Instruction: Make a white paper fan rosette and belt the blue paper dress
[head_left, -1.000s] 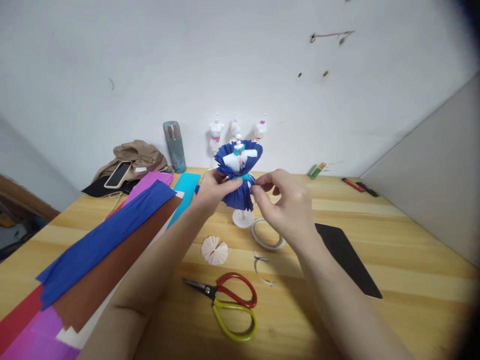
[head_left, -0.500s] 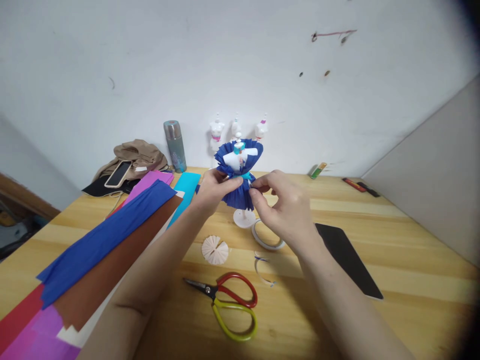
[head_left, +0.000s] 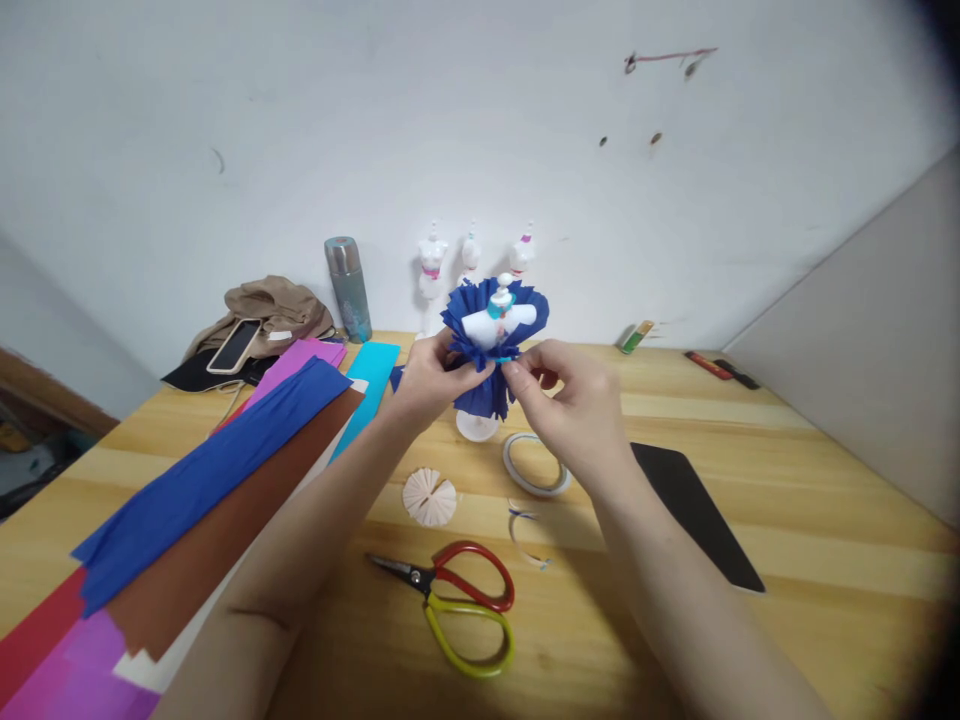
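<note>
A small white mannequin stand (head_left: 499, 322) wears a pleated blue crepe-paper dress (head_left: 484, 393) with a light-blue band at the waist. My left hand (head_left: 431, 378) is closed on the dress's left side at the waist, thumb in front. From the right, my right hand (head_left: 574, 400) pinches the waist with thumb and forefinger. The mannequin leans, its round white base (head_left: 477, 427) just below the skirt. In front lie a roll of white tape (head_left: 517, 478), a pleated cream paper disc (head_left: 430, 497) and scissors (head_left: 420, 577) with one red and one yellow handle.
Blue, brown and other coloured paper sheets (head_left: 217, 470) are piled at the left. A flask (head_left: 349, 295), a phone (head_left: 235, 346) and brown cloth (head_left: 277, 303) stand behind them. Several white mannequins (head_left: 432, 265) line the wall. A black flat panel (head_left: 697, 515) lies right, a glue stick (head_left: 636, 337) farther back.
The mannequin's top has tilted and shifted to the right, its base a little to the left. My right hand still pinches at the waist, fingers slightly shifted.
</note>
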